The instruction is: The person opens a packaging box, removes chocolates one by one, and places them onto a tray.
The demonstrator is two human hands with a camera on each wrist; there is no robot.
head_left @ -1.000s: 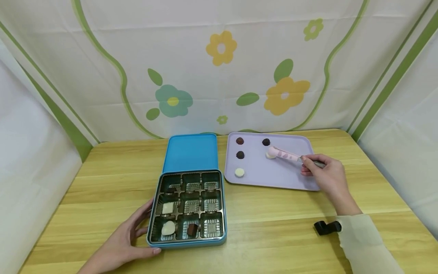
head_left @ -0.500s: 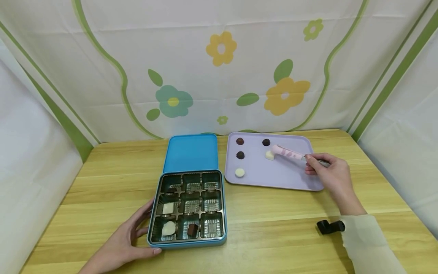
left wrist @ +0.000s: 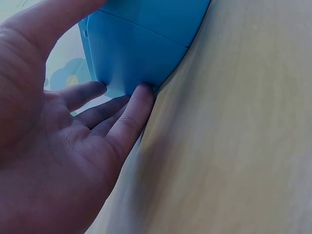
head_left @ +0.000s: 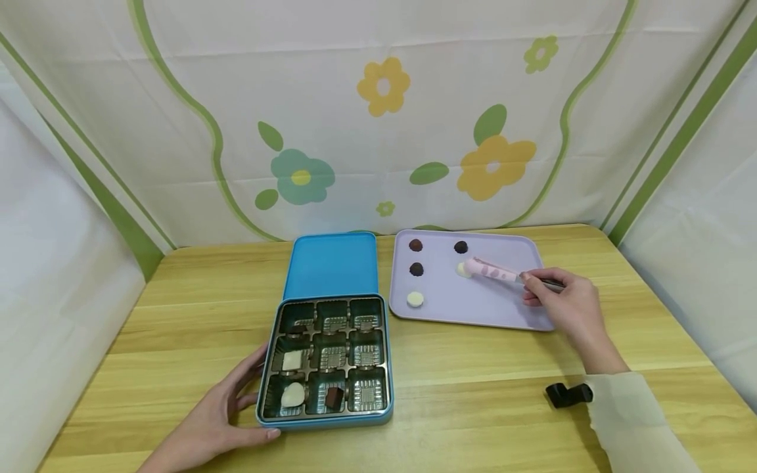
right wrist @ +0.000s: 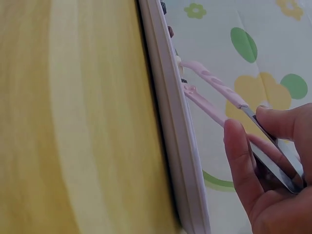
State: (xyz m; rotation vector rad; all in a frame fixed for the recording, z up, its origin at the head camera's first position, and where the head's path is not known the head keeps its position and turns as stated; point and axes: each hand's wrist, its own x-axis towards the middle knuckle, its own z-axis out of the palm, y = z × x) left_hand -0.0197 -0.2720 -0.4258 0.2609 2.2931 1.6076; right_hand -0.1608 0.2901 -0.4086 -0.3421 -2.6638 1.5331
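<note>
In the head view my right hand (head_left: 562,305) grips metal tongs with pink tips (head_left: 493,270) over the lilac tray (head_left: 491,309). The tips are at a white chocolate (head_left: 460,269), partly hidden by them. In the right wrist view the tongs' two pink arms (right wrist: 214,83) stand apart. My left hand (head_left: 215,410) rests against the lower left corner of a blue tin (head_left: 331,424), thumb along its front. Its fairly straight fingers (left wrist: 134,114) touch the tin's side in the left wrist view. A divided insert in the tin holds white chocolates (head_left: 292,395) and brown ones (head_left: 334,397).
Two dark chocolates (head_left: 460,247), a reddish-brown one (head_left: 416,245) and a round white one (head_left: 415,299) sit on the tray. Behind the tin lies a blue lid (head_left: 334,263). A black object (head_left: 568,395) is beside the right sleeve. A flowered cloth (head_left: 378,144) backs the table.
My right hand and the tongs shifted slightly right, uncovering the white chocolate, then came back left over it. The left hand and tin have stayed in place.
</note>
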